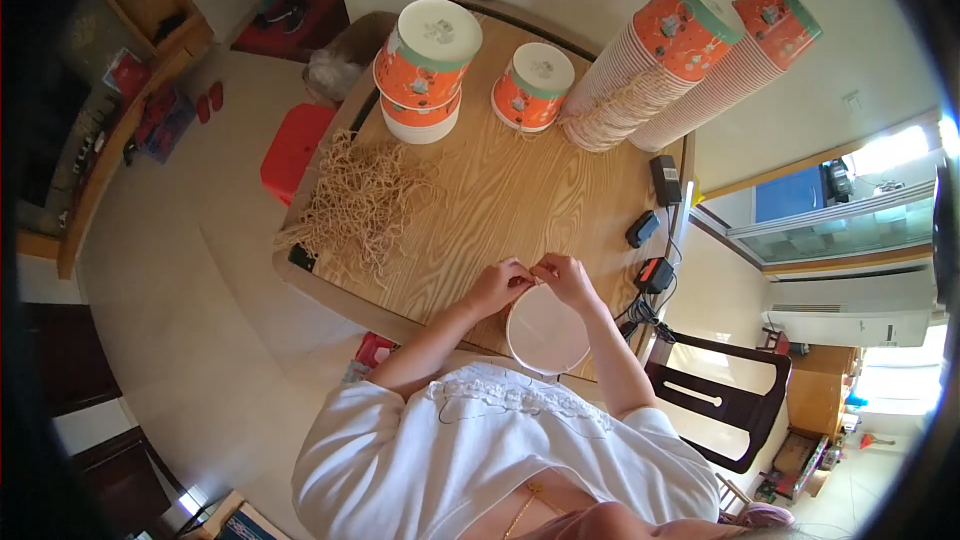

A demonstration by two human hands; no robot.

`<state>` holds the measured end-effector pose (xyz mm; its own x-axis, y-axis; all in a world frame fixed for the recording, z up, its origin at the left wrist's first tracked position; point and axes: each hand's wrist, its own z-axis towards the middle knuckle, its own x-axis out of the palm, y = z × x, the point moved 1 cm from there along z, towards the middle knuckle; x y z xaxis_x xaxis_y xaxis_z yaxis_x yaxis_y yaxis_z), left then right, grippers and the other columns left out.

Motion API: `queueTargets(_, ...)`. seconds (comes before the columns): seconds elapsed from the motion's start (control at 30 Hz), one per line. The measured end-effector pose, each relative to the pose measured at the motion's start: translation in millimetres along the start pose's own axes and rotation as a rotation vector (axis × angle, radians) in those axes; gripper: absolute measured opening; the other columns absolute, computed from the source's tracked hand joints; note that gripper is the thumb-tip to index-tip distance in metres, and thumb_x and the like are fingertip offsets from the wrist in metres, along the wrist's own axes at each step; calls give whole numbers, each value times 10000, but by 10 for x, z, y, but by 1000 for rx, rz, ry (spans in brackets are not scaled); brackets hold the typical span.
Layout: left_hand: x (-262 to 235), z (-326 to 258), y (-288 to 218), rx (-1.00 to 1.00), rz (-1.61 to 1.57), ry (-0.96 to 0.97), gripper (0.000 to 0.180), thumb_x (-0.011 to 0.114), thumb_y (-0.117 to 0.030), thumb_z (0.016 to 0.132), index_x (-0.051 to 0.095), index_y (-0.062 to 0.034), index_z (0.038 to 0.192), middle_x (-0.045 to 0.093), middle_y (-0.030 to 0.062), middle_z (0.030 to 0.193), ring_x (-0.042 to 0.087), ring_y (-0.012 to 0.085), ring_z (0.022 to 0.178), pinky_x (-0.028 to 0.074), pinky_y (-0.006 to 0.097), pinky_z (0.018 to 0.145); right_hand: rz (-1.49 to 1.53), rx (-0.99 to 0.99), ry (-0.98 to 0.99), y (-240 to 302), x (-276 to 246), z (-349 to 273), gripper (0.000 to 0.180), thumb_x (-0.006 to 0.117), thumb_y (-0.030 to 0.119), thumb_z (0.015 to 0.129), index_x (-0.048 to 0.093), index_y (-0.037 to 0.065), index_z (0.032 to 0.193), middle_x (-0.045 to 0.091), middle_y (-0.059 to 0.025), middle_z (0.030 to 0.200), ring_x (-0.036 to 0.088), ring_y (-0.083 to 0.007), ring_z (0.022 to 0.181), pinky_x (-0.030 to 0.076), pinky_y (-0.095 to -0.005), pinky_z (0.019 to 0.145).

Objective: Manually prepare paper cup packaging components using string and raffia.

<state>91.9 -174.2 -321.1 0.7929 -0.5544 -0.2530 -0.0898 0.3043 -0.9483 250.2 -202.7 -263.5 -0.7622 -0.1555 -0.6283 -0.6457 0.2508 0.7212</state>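
Note:
A round paper bucket [548,332] is tilted toward me at the near table edge, its pale inside facing up. My left hand [500,285] and my right hand [566,282] meet at its far rim. Both have fingers closed in a pinch there; whether a piece of twine is between the fingertips is too small to make out. Beyond my left hand lies a loose heap of tan twine pieces [365,195].
Orange and green paper buckets stand upside down at the back: a short stack [428,55], a single one [533,88] and two tall leaning stacks [690,30]. Black power adapters [655,275] with cords lie along the right edge. A red stool [292,152] and dark chair [725,395] flank the table.

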Motion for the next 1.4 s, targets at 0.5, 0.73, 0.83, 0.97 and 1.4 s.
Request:
queueTargets(0.5,195,-45,290,-947,-1310,11,158,580,-192,810,603,-59,892,608,46,825,577,144,753,479,279,685,-270,-231,-425,208,240,-316,145,592,172,760,646,91,867,596,-72,835,527,-242,836,342,-385,830)
queueTargets(0.73,188,-63,330,-1008,-1321,-3,169,567,-168,815,603,-43,924,611,56,826,582,153,760,480,276,701,-363,-320,-379,192,164,-412,189,578,147,767,633,92,940,593,-62,904,520,-234,896,334,-407,858)
queueTargets(0.83,161,-47,294,-918,-1272,36,161,572,-153,807,609,-36,912,613,44,813,576,132,743,473,261,690,-337,-344,-350,182,95,-380,180,573,142,769,637,86,928,601,-65,890,530,-236,889,342,-400,853)
queueTargets(0.97,94,-9,168,-858,-925,28,136,583,-159,797,627,-75,896,614,-4,792,553,78,704,433,217,629,-178,-221,-314,197,-51,-230,130,599,112,755,641,44,857,616,-101,793,557,-268,782,442,-356,723)
queueTargets(1.4,26,1,31,-783,-742,-8,168,580,-154,810,609,-48,938,632,30,828,573,92,727,442,214,639,-118,-134,-163,120,-3,-119,81,598,131,713,616,54,728,614,-85,723,589,-235,711,462,-340,675)
